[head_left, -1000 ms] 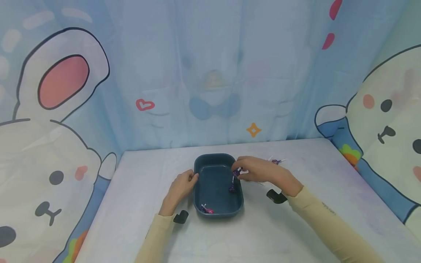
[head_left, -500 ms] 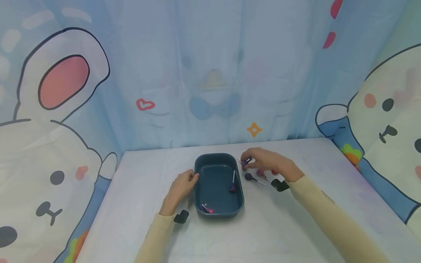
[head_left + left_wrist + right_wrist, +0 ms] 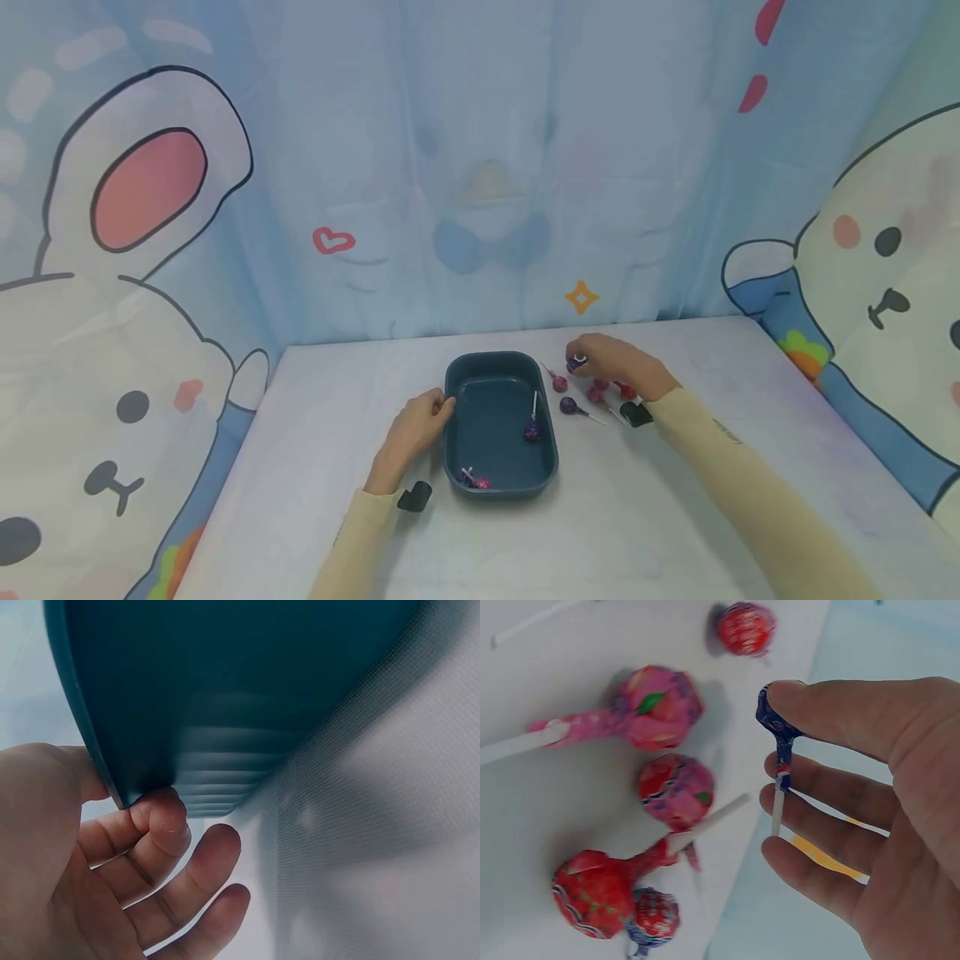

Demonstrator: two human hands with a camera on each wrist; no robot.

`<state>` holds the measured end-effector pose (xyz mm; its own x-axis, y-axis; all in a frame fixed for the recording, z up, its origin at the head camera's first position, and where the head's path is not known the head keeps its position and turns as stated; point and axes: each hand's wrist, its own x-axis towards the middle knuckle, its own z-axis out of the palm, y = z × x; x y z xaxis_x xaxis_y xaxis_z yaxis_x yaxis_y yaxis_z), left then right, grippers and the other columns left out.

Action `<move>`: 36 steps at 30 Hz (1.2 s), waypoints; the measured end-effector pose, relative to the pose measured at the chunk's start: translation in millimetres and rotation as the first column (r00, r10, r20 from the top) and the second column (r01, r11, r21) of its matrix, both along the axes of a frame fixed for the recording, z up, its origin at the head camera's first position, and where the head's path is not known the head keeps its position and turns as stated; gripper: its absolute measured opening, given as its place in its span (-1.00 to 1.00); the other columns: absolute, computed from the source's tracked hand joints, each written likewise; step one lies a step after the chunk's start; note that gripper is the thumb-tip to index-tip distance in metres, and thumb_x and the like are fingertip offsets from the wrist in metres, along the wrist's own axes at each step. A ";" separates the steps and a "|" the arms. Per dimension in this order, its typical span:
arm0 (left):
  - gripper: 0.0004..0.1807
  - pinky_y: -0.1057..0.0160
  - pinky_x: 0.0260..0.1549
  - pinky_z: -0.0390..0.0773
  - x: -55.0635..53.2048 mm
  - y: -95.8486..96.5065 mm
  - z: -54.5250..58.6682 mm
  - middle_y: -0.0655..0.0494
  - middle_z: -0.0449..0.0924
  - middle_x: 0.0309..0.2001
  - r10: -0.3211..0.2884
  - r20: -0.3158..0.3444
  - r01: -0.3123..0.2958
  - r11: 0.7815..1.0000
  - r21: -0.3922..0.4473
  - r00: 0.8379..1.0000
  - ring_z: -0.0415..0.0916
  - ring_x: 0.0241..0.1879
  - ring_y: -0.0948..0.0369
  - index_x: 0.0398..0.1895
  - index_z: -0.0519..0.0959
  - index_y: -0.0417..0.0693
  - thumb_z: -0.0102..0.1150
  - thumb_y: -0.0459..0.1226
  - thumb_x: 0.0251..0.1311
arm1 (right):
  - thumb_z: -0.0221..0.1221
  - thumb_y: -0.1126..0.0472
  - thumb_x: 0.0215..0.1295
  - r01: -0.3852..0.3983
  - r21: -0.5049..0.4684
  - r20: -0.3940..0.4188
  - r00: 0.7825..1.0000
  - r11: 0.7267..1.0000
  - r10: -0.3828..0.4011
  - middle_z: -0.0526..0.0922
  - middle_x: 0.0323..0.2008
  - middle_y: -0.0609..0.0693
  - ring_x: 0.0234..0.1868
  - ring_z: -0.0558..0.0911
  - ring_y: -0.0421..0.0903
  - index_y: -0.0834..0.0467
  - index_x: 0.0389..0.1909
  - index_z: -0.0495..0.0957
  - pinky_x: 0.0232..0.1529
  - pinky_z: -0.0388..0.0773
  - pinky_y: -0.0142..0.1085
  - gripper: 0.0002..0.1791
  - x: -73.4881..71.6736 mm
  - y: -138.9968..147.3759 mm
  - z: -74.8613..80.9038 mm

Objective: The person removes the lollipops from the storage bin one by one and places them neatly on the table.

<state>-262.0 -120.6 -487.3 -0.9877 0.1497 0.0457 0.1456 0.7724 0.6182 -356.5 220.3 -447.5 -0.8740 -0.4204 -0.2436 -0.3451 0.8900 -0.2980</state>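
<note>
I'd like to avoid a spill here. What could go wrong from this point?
The right hand holds a dark blue lollipop by its wrapped head, so it might slip if that hold loosens. The other lollipops lie close by on the table, so a brush of that hand could scatter them. The left hand pinches the rim of the blue tray; a tug could shift or tip it.

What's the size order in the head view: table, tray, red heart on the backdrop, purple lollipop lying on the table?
Table.
Tray.
Red heart and purple lollipop: too alike in span for me to rank.
</note>
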 end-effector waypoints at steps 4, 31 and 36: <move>-0.69 0.30 -0.65 0.25 1.2 0.4 -0.7 0.18 0.33 -0.64 -0.002 -0.007 0.002 1.000 -0.001 1.000 0.27 -0.64 0.27 -0.50 0.38 0.02 -0.09 0.00 0.29 | 0.18 0.16 0.20 0.024 0.023 0.020 0.999 0.999 -0.025 0.56 -0.22 0.01 -0.47 0.54 -0.11 0.10 -0.05 0.51 -0.23 0.45 -0.20 -0.71 -2.1 0.3 -6.8; -0.68 0.30 -0.65 0.25 0.6 1.3 0.7 0.18 0.34 -0.64 -0.001 -0.006 0.000 1.000 -0.011 1.000 0.27 -0.64 0.27 -0.50 0.37 0.03 -0.11 0.01 0.30 | 0.20 0.11 0.17 0.022 -0.014 -0.023 0.999 1.000 -0.023 0.56 -0.09 0.06 -0.15 0.52 -0.04 0.10 0.00 0.49 -0.02 0.44 -0.04 -0.63 -2.7 8.7 -20.0; -0.68 0.30 -0.64 0.23 1.5 1.0 0.5 0.18 0.32 -0.64 0.005 -0.006 -0.005 1.000 -0.009 1.000 0.26 -0.64 0.27 -0.51 0.36 0.02 -0.11 0.00 0.30 | 0.21 0.02 0.17 0.054 -0.004 -0.044 0.998 0.999 -0.054 0.49 0.04 0.11 0.02 0.47 0.03 0.09 0.13 0.39 0.09 0.36 0.02 -0.48 -1.5 5.8 -17.6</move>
